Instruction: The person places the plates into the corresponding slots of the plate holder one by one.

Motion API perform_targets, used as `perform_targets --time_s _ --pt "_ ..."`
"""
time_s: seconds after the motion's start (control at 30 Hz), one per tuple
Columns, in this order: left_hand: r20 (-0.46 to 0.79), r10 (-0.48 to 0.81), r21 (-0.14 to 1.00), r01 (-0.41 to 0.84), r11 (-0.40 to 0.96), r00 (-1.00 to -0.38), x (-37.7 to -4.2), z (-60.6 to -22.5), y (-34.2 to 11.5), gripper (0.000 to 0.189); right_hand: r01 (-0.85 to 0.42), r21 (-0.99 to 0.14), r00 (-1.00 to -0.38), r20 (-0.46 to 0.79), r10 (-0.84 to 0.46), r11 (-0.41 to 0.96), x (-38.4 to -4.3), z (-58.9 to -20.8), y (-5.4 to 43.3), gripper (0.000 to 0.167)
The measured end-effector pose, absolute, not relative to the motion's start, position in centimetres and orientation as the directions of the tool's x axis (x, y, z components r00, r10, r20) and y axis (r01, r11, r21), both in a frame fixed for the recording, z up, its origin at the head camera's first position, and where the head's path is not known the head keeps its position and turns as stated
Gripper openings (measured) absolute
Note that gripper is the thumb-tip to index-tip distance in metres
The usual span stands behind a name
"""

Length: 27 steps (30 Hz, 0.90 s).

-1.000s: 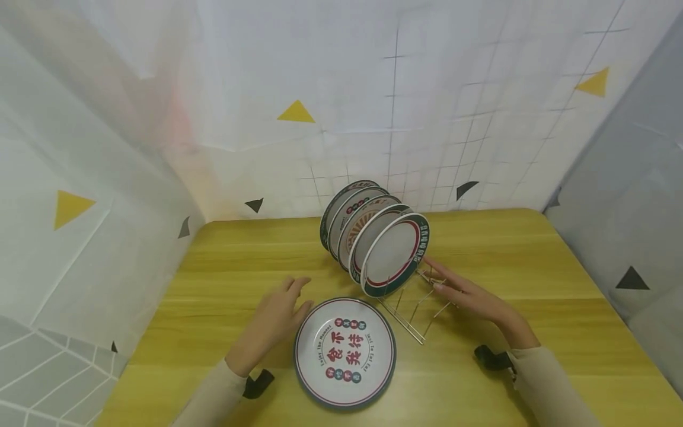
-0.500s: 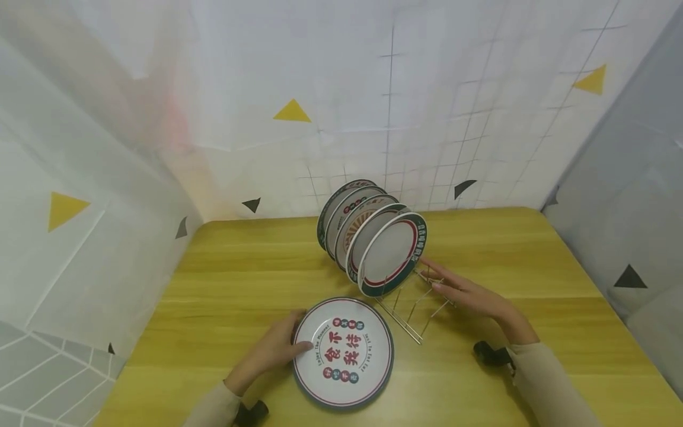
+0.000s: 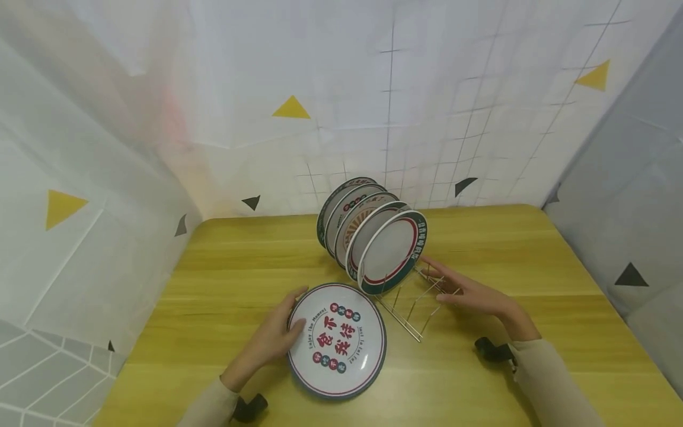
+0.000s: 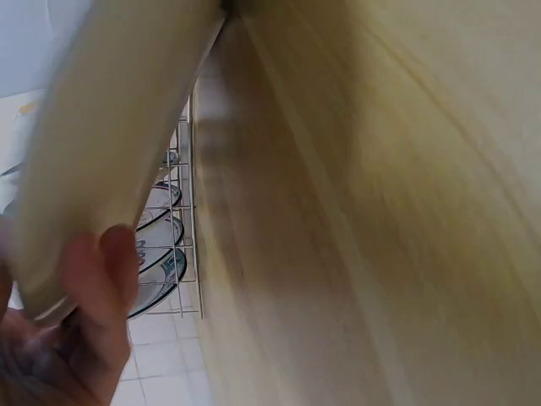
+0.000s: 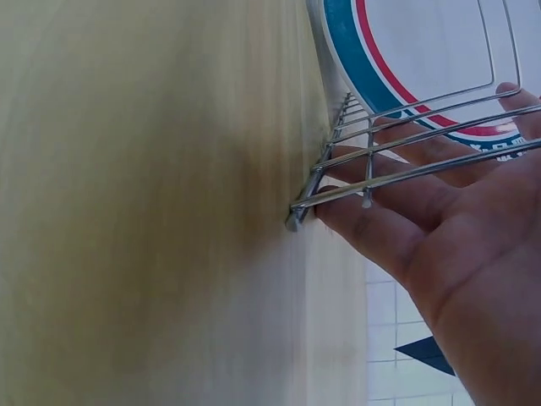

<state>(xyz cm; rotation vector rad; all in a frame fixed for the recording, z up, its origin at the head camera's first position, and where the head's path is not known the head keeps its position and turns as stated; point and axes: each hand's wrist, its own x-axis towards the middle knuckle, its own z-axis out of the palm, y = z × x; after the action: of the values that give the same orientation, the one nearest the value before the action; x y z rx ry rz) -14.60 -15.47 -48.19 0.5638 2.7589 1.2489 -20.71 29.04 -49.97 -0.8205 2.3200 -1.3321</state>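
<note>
In the head view my left hand point(image 3: 272, 329) grips the left edge of a white plate point(image 3: 337, 339) with red and teal lettering, thumb on its face. The left wrist view shows fingers point(image 4: 101, 271) curled at the rim of the plate point(image 4: 118, 127), which is tilted over the table. At the right end of a wire dish rack point(image 3: 400, 317) rests my right hand point(image 3: 477, 296), its fingers fairly straight. Seen from the right wrist, the fingers point(image 5: 406, 203) lie against the wires of the rack, with fingertips at the bottom rail.
Several plates with dark green rims stand upright and leaning in the left part of the rack, the front plate point(image 3: 392, 252) nearest my hands. Bare wire slots show to their right. The yellow wooden table point(image 3: 240, 255) ends at a white sheet wall point(image 3: 341, 71) behind.
My left hand came down to the plate and took hold of its edge. The plate has shifted slightly up and left and turned a little. My right hand stays at the rack.
</note>
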Motion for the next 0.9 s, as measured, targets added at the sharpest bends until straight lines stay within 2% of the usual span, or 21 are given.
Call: perform_targets --time_s 0.17,0.43,0.67,0.9 --pt "0.167 0.362 0.681 0.372 0.631 -0.917 -14.7 -48.0 -15.0 0.065 -0.331 -0.87 -0.751 0.009 -0.66 0.365 -20.7 -49.9 29.2 0.087" --pt "0.255 0.387 0.688 0.448 0.57 -0.886 -14.4 -46.4 -15.3 0.062 -0.333 -0.868 -0.727 -0.013 -0.687 0.369 -20.9 -49.6 29.4 0.085" --pt "0.396 0.428 0.665 0.575 0.477 -0.813 -14.1 -43.8 -15.8 0.057 -0.318 -0.871 -0.73 -0.028 -0.683 0.375 -21.0 -49.5 29.3 0.083" --pt "0.543 0.364 0.628 0.654 0.423 -0.757 -14.9 -41.0 -16.1 0.053 -0.326 -0.867 -0.731 -0.023 -0.682 0.378 -20.9 -49.4 29.2 0.083"
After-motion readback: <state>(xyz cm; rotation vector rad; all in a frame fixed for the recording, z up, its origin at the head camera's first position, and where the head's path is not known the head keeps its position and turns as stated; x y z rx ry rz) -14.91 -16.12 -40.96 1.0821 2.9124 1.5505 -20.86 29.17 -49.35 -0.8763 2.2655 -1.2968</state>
